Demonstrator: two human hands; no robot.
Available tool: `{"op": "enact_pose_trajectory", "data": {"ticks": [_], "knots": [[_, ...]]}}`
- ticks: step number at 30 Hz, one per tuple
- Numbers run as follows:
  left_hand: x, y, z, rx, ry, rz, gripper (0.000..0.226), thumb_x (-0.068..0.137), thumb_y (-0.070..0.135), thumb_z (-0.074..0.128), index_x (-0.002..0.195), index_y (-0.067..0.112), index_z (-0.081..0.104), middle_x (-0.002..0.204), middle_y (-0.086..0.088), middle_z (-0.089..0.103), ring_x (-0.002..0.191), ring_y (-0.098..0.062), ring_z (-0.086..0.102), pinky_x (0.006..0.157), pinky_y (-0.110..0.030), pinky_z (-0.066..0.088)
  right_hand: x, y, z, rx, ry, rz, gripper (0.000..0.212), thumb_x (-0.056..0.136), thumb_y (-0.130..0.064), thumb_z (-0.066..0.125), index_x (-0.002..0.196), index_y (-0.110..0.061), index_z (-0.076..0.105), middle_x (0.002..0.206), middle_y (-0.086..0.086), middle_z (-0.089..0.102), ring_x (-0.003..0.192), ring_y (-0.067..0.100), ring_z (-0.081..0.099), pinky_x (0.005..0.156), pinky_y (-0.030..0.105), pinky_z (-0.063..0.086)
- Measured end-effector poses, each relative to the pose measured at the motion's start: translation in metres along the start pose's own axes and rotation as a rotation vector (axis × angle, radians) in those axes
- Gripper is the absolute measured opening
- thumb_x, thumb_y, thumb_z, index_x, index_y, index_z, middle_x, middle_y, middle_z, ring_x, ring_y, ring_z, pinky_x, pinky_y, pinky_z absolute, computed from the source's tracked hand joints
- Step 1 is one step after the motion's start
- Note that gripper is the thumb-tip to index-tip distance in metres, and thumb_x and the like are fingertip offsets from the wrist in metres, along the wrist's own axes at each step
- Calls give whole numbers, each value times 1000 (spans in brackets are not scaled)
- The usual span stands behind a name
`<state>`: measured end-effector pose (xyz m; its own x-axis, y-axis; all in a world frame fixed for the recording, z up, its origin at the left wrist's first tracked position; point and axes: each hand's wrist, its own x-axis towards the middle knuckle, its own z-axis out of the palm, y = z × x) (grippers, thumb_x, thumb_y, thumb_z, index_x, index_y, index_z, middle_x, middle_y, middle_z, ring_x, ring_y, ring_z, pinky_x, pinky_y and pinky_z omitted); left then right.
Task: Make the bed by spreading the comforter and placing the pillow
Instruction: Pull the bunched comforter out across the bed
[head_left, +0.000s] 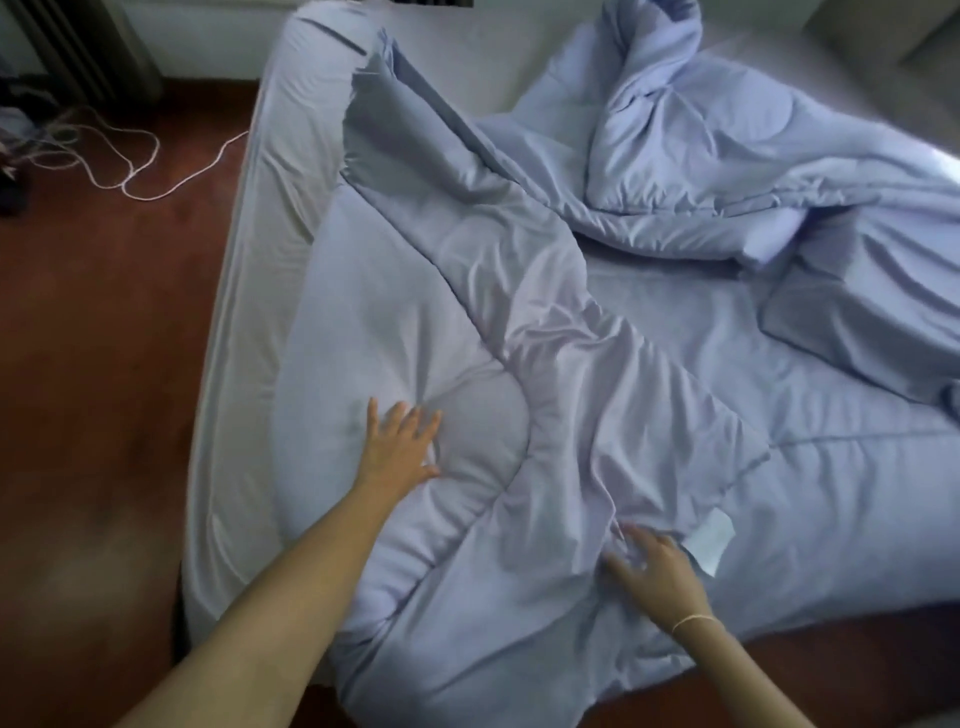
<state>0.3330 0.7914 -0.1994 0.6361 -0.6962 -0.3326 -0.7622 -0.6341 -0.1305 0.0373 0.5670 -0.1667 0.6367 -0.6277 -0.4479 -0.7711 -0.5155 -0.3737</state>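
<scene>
- Plainly the comforter (519, 322) is not yet spread: it lies bunched and folded across the bed (244, 291), one thick fold running from the far left corner down to the near edge, another heap piled at the far right.
- Left hand (400, 441) lies flat on a puffed part of the near fold, fingers straight and splayed, gripping nothing; it looks to be pressing the fold down or steadying it.
- Right hand (654, 566) rests on the crumpled cloth near the near edge, just beside a white tag (711, 540); fingers spread and only slightly bent. Whether any fingertip pinches the cloth, I cannot tell.
- The tag probably marks a corner or hem, which would explain reaching there to find an edge to pull.
- Pillow (852, 322) lies at the right, partly under the heaped comforter, not yet placed.
- Bare sheet shows along the left side and at the far end, so there is room to draw the comforter leftward and away.
- Floor (104, 364) on the left has a loose cord (140, 171), well apart from the bed's near corner.
</scene>
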Motion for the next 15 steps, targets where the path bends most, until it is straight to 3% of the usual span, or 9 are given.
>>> {"op": "enact_pose_trajectory", "data": {"ticks": [2, 4, 6, 9, 12, 15], "knots": [[-9, -1, 18, -24, 32, -5, 72, 69, 57, 71, 131, 24, 56, 126, -6, 62, 120, -29, 55, 106, -66, -3, 21, -4, -12, 94, 170, 0, 49, 80, -49, 68, 118, -19, 62, 113, 10, 64, 110, 31, 56, 96, 41, 44], [-14, -3, 30, -5, 67, -8, 63, 72, 48, 73, 128, 24, 58, 123, -6, 64, 117, -27, 58, 104, -70, 5, 49, -9, -21, 127, 289, 48, 71, 76, -58, 67, 132, -16, 51, 131, 18, 52, 123, 35, 46, 105, 45, 38], [-16, -7, 36, -6, 112, -3, 61, 67, 41, 79, 123, 21, 63, 116, -6, 67, 107, -24, 63, 98, -72, 22, 77, -17, -26, 156, 286, 149, 91, 74, -62, 67, 147, -23, 28, 153, 20, 24, 140, 35, 26, 114, 48, 26], [-20, -13, 44, -52, 151, -27, 57, 69, 34, 80, 121, 19, 63, 112, -5, 68, 102, -20, 65, 102, -67, 14, 108, -22, -20, 223, 198, 301, 111, 67, -67, 69, 150, -37, 1, 159, 16, -6, 145, 40, 4, 115, 56, 14], [-29, -20, 57, -108, 216, -66, 49, 77, 22, 74, 124, 16, 61, 115, -5, 68, 105, -18, 64, 110, -57, -8, 113, -20, 4, 85, 106, 296, 108, 71, -66, 66, 150, -37, -1, 159, 16, -9, 143, 44, 2, 115, 54, 12], [-48, -27, 65, -105, 226, -131, 40, 82, 11, 53, 120, 8, 63, 115, -8, 68, 103, -20, 66, 111, -53, -7, 104, -17, 20, -14, 126, 134, 90, 80, -57, 62, 151, -29, 13, 159, 18, 2, 142, 45, 7, 117, 48, 11]]}}
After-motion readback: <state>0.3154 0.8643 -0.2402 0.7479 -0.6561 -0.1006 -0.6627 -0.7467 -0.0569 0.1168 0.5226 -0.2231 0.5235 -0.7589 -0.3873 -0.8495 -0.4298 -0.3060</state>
